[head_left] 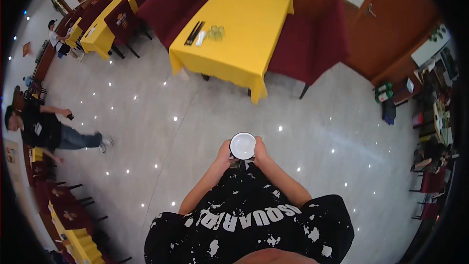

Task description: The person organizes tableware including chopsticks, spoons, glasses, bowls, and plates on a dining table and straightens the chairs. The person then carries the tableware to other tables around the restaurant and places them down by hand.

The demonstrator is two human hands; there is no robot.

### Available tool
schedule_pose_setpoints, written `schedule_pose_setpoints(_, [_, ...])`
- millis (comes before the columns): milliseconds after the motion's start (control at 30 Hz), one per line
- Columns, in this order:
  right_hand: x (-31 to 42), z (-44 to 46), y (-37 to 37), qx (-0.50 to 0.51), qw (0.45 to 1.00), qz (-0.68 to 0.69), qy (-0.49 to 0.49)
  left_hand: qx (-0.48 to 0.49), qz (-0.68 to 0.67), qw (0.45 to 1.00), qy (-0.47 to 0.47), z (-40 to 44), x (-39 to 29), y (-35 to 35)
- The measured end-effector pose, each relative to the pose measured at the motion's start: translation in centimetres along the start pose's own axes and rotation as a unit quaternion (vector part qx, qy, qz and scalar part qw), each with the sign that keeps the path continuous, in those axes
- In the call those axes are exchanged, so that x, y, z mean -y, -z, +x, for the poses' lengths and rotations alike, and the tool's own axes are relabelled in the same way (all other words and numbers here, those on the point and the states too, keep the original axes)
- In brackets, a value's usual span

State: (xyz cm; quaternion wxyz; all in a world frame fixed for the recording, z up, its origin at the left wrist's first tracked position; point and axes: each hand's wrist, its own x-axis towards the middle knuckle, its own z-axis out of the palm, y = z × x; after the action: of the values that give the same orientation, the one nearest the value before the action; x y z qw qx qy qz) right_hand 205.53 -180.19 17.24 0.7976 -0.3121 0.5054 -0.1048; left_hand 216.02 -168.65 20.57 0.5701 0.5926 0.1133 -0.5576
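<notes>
A round bowl (243, 146) with a white inside and a dark rim is held in front of my body, between my two hands. My left hand (223, 151) grips its left side, and my right hand (261, 149) grips its right side. The inside of the bowl looks plain white with nothing visible in it. Most of my fingers are hidden behind and below the bowl. Beneath it shows my black shirt with white splashes and lettering.
Ahead stands a yellow-covered table (234, 24) bearing green glasses (215, 33), chopsticks (195, 33) and a white spoon (201, 38). Dark red benches (312, 49) flank it. A person in black (41, 127) walks at the left. A brown door (391, 24) is at the right.
</notes>
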Motion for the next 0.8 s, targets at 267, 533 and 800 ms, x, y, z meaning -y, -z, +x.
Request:
schedule_pose_setpoints(267, [17.0, 17.5, -10.2, -0.026, 0.991, 0.122, 0.042, 0.003, 0.063, 0.998, -0.017, 20.0, -21.0, -4.0])
schedule_pose_setpoints(533, [30.0, 42.7, -17.4, -0.076, 0.992, 0.090, 0.046, -0.009, 0.036, 0.999, -0.018, 37.1, -42.1, -10.1])
schedule_pose_setpoints(800, [40.5, 54.5, -23.1, -0.118, 0.991, 0.050, 0.048, -0.001, -0.027, 0.999, 0.034, 50.7, -50.9, -10.6])
